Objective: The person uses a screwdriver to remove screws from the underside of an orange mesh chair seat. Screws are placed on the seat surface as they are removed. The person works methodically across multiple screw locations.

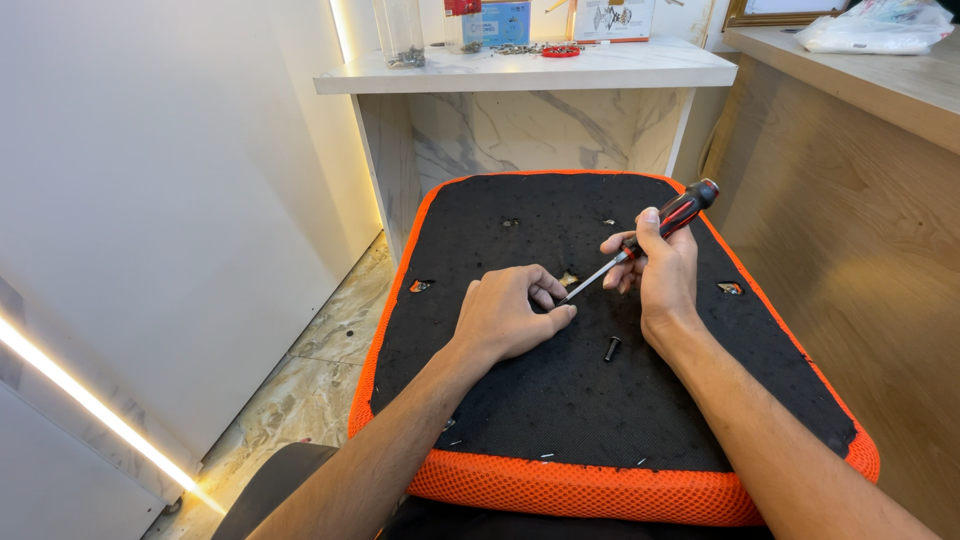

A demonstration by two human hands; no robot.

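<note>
An upturned chair seat, black underneath with an orange mesh rim, lies in front of me. My right hand grips a red-and-black screwdriver, its metal shaft slanting down to the left. My left hand rests on the black fabric with thumb and fingers pinched around the screwdriver tip, near a hole in the middle of the seat. A loose black bolt lies on the fabric just right of my left hand. Small torn holes mark the fabric at the sides and the far end.
A white marble-topped shelf stands behind the seat with a glass jar, boxes and small metal parts. A wooden counter runs along the right. A white wall panel is on the left above a marble floor.
</note>
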